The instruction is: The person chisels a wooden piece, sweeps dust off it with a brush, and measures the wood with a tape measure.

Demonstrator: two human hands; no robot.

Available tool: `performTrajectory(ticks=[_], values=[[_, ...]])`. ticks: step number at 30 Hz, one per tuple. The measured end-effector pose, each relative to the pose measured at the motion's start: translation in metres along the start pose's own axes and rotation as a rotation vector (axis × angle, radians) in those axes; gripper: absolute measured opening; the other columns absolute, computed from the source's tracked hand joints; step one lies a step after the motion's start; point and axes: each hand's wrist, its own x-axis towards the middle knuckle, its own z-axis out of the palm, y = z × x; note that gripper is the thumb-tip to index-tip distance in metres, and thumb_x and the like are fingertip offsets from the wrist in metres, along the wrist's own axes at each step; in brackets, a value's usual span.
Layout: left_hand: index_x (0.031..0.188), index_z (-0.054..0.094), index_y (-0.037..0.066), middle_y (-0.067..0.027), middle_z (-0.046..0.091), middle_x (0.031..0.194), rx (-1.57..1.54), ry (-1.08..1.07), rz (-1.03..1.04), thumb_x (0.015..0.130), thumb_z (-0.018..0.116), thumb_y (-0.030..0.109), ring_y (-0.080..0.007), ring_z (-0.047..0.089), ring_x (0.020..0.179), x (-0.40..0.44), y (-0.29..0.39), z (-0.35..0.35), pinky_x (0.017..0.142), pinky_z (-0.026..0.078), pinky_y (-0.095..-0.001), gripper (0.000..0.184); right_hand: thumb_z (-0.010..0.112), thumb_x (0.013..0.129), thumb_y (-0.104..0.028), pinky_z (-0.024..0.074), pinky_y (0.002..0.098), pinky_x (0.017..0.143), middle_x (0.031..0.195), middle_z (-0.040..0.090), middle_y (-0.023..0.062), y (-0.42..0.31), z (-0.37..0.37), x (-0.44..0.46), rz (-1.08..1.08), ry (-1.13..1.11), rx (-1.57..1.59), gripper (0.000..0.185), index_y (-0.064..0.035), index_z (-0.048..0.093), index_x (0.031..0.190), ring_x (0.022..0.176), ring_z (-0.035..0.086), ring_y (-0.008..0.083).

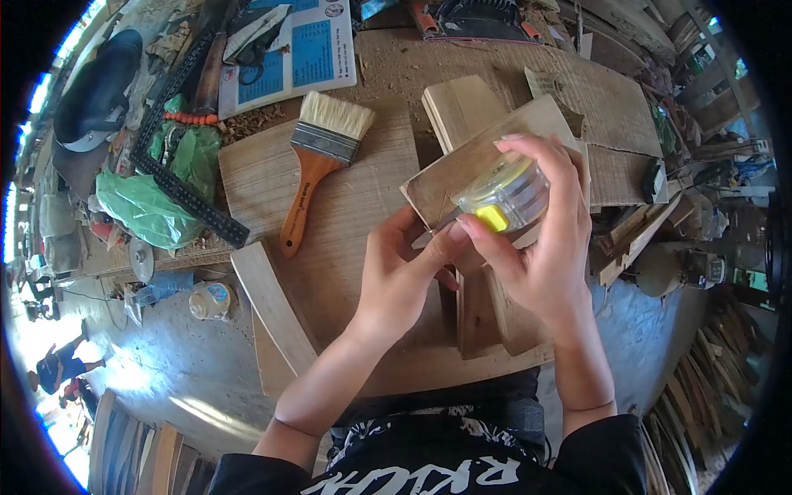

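Observation:
In my right hand (554, 247) is a clear-cased tape measure (516, 191) with a yellow button; the fingers wrap over its top and the thumb lies along its lower side. The tape measure sits over the face of a flat wooden board (441, 186). My left hand (396, 280) is closed at the board's lower left corner, some fingers behind it and the thumb beside the tape's mouth. Whether that thumb also presses the short bit of blade is hard to see. More wooden pieces (478, 318) lie beneath the hands.
A wide paintbrush (318, 165) with an orange handle lies on the wooden work surface (371, 198). Left are a black metal square (190, 198), green plastic (144, 206) and a blue-and-white sheet (313, 49). A curved wooden piece (276, 305) lies at the front left edge.

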Motion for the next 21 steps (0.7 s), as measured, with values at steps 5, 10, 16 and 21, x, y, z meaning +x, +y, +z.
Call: performTrajectory(ticks=[5, 10, 16, 21], values=[[0.130, 0.063, -0.006, -0.0104, 0.072, 0.114, 0.010, -0.011, -0.007, 0.097, 0.079, 0.022, -0.0087, 0.067, 0.085, -0.001, -0.001, 0.001, 0.058, 0.055, -0.0230, 0.046, 0.088, 0.082, -0.036, 0.0370, 0.0590, 0.113, 0.126, 0.064, 0.0163, 0.002, -0.007, -0.004, -0.057, -0.016, -0.080, 0.078, -0.0056, 0.049, 0.141, 0.115, 0.062, 0.0364], [0.128, 0.064, -0.006, -0.0109, 0.073, 0.113, 0.029, 0.007, 0.022, 0.097, 0.079, 0.026, -0.0079, 0.067, 0.082, -0.004, -0.002, 0.004, 0.058, 0.054, -0.0225, 0.047, 0.089, 0.082, -0.035, 0.0443, 0.0538, 0.108, 0.128, 0.064, 0.0160, 0.009, -0.006, -0.005, -0.090, 0.000, -0.043, 0.076, -0.0051, 0.051, 0.140, 0.117, 0.062, 0.0357], [0.127, 0.066, -0.006, -0.0111, 0.073, 0.113, 0.088, 0.032, 0.000, 0.095, 0.081, 0.029, -0.0073, 0.067, 0.084, -0.008, 0.003, -0.003, 0.060, 0.054, -0.0227, 0.050, 0.084, 0.088, -0.034, 0.0532, 0.0419, 0.095, 0.130, 0.065, 0.0154, 0.047, -0.023, -0.006, 0.170, 0.049, 0.099, 0.069, -0.0071, 0.052, 0.144, 0.110, 0.066, 0.0271], [0.128, 0.065, -0.007, -0.0111, 0.073, 0.112, 0.119, 0.030, 0.016, 0.094, 0.082, 0.029, -0.0072, 0.067, 0.084, -0.010, 0.008, -0.010, 0.062, 0.054, -0.0225, 0.052, 0.074, 0.100, -0.032, 0.0543, 0.0352, 0.098, 0.132, 0.065, 0.0126, 0.107, -0.051, -0.003, 0.315, 0.108, 0.127, 0.059, -0.0092, 0.050, 0.148, 0.112, 0.067, 0.0202]])
